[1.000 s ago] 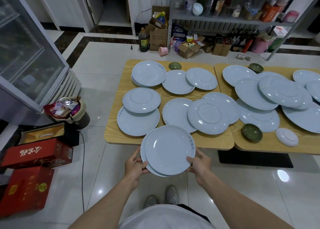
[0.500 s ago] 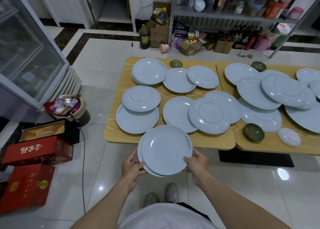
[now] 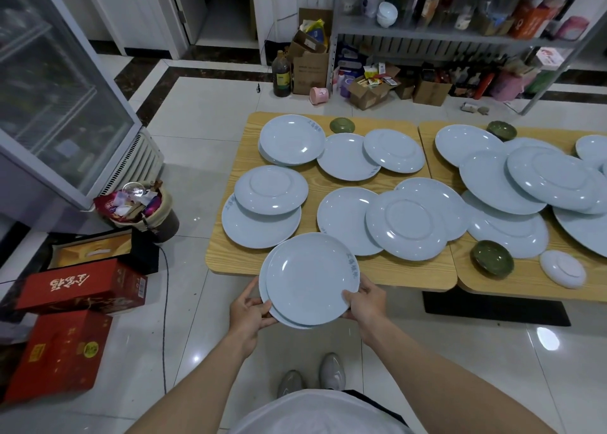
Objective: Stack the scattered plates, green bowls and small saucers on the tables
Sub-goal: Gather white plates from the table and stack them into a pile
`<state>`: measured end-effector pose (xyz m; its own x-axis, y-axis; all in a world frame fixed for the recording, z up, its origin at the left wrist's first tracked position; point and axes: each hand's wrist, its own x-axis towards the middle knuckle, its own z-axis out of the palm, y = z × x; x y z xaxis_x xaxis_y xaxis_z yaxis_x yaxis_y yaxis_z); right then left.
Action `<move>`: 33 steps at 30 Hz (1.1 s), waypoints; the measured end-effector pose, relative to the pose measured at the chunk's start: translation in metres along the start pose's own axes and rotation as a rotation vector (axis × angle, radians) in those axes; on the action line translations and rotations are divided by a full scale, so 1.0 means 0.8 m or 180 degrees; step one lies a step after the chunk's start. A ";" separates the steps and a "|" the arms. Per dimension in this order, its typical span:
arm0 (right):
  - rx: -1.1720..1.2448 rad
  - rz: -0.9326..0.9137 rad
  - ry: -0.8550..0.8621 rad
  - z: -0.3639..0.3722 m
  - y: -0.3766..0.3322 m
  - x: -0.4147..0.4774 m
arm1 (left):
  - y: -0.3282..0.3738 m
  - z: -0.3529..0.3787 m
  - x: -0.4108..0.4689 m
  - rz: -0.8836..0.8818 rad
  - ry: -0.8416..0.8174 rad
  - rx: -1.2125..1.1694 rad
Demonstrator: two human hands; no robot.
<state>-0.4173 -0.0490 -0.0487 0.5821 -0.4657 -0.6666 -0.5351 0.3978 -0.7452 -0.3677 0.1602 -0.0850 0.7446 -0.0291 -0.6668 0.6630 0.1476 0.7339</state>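
Observation:
Two stacked pale blue plates (image 3: pixel 308 279) hang over the front edge of the left wooden table (image 3: pixel 236 259). My left hand (image 3: pixel 248 310) grips their left rim and my right hand (image 3: pixel 366 302) grips the right rim. Several more blue plates lie scattered on both tables, some upside down, such as one (image 3: pixel 271 189) at the left and one (image 3: pixel 407 225) in the middle. Green bowls sit at the back left (image 3: pixel 342 125), back right (image 3: pixel 501 129) and front right (image 3: pixel 491 258). A small white saucer (image 3: pixel 562 268) lies upside down beside the front bowl.
A glass-door fridge (image 3: pixel 59 105) stands at the left with a full bin (image 3: pixel 141 208) and red boxes (image 3: pixel 82 287) on the floor near it. Behind the tables are cardboard boxes (image 3: pixel 310 67), a dark bottle (image 3: pixel 281 75) and metal shelving (image 3: pixel 460 36). My shoes (image 3: pixel 312 374) are on white tiles.
The held pair of plates has moved forward and a little left, so it now overlaps the table's front edge. Both hands keep their hold on the rims.

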 end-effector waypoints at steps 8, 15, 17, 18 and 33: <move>-0.0582 -0.0289 0.0256 0.016 0.005 0.013 | 0.004 0.001 0.002 -0.0021 0.0058 -0.0079; -0.1064 -0.0316 0.0351 0.026 -0.006 0.019 | 0.007 0.003 0.004 -0.0016 0.0117 -0.0141; -0.1093 -0.0293 0.0347 0.025 -0.009 0.021 | 0.008 0.003 0.005 -0.0018 0.0121 -0.0137; -0.1096 -0.0288 0.0341 0.025 -0.011 0.022 | 0.009 0.003 0.005 -0.0018 0.0118 -0.0140; -0.1192 -0.0269 0.0254 0.035 -0.025 0.023 | 0.019 0.001 0.020 0.0008 0.0190 -0.0093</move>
<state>-0.3788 -0.0435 -0.0468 0.5921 -0.5504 -0.5886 -0.6823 0.0462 -0.7296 -0.3456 0.1609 -0.0845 0.7399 0.0301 -0.6721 0.6579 0.1766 0.7321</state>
